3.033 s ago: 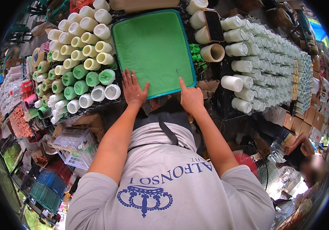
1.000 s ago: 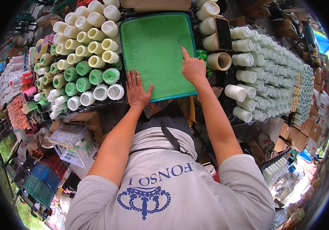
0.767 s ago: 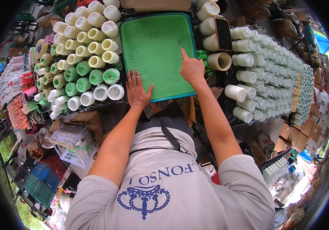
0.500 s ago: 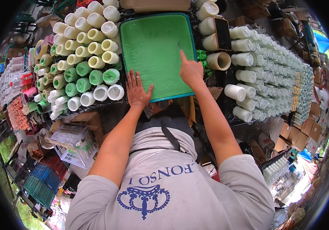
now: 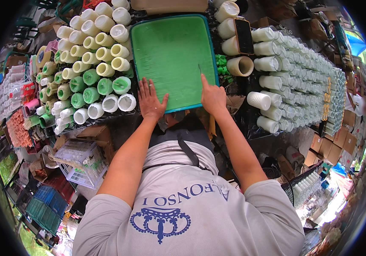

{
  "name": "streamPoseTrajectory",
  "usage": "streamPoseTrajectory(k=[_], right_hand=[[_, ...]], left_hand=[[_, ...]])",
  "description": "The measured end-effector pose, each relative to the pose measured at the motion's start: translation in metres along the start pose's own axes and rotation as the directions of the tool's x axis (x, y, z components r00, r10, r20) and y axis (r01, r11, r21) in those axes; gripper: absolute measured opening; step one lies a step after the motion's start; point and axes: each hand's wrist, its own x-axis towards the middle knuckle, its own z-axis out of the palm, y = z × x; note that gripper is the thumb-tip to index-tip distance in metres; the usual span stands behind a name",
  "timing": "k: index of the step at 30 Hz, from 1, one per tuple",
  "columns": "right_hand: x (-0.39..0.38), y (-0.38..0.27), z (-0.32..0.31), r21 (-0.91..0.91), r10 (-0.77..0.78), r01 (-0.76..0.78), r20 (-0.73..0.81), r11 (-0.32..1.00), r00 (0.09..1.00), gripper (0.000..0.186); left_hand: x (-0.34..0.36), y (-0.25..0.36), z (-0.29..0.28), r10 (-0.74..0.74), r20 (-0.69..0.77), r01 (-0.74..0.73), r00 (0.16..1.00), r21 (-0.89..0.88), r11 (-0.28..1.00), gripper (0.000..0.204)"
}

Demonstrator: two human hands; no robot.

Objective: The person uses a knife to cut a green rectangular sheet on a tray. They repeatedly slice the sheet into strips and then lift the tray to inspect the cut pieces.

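Note:
A shallow tray (image 5: 212, 47) with a teal rim holds a smooth green, wax-like sheet (image 5: 170, 51) in front of me. My left hand (image 5: 152, 102) lies flat on its near left corner, fingers spread and pointing away. In my right hand (image 5: 213, 97), near the right side, is a thin pointed knife (image 5: 199, 68); its handle is hidden in the fist. The index finger stretches along the blade, whose tip meets the green surface. Fine scratch-like lines run across the sheet's left part.
Rows of cream, green and white candle-like cylinders (image 5: 104, 54) stand left of the tray. On the right are many clear glasses with whitish contents (image 5: 272, 64), a phone (image 5: 244, 36) resting against cylinders, and a hollow tan cylinder (image 5: 240, 66). A pale plastic crate (image 5: 78, 164) sits lower left.
My right hand has drawn the knife toward me along the right part of the green sheet. The left hand stays flat at the near left corner.

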Motion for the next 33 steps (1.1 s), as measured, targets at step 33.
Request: streamPoseTrajectory(k=[33], right_hand=[[-0.088,-0.011,-0.059,-0.05,0.002,0.021,0.413,0.999,0.911,0.068]], left_hand=[[0.0,0.001,-0.001,-0.006,0.014,0.006,1.0,0.027,1.0,0.1]])
